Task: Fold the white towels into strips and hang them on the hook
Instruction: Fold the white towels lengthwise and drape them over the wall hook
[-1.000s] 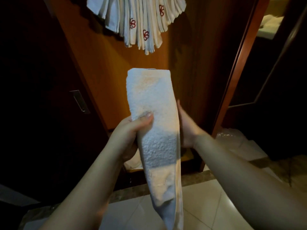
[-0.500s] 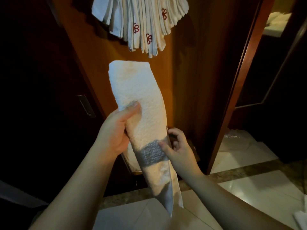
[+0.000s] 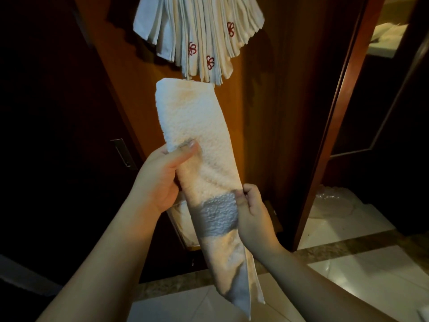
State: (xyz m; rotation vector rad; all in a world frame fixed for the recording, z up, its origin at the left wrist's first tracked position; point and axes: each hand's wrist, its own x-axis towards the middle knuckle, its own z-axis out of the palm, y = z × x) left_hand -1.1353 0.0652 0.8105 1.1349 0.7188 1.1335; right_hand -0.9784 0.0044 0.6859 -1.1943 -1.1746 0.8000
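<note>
A white towel [image 3: 197, 126] folded into a long strip stands nearly upright in front of me, its folded end up and its loose ends hanging down. My left hand [image 3: 160, 177] grips its left edge at mid-height, thumb across the front. My right hand [image 3: 253, 212] pinches the right edge lower down, beside a grey shadowed band. Above, a bunch of folded white towels [image 3: 199, 31] with red flower embroidery hangs on the wooden panel; the hook itself is hidden by them.
An orange-brown wooden panel [image 3: 144, 94] stands behind the towel, with a dark door and metal handle [image 3: 123, 153] at left. A wooden door frame [image 3: 334, 126] runs down the right. Pale floor tiles [image 3: 348, 263] lie below, with crumpled plastic [image 3: 334, 203] by the frame.
The towel has risen and shifted slightly toward the hanging bunch. My right hand came out from behind the towel and now pinches its lower right edge.
</note>
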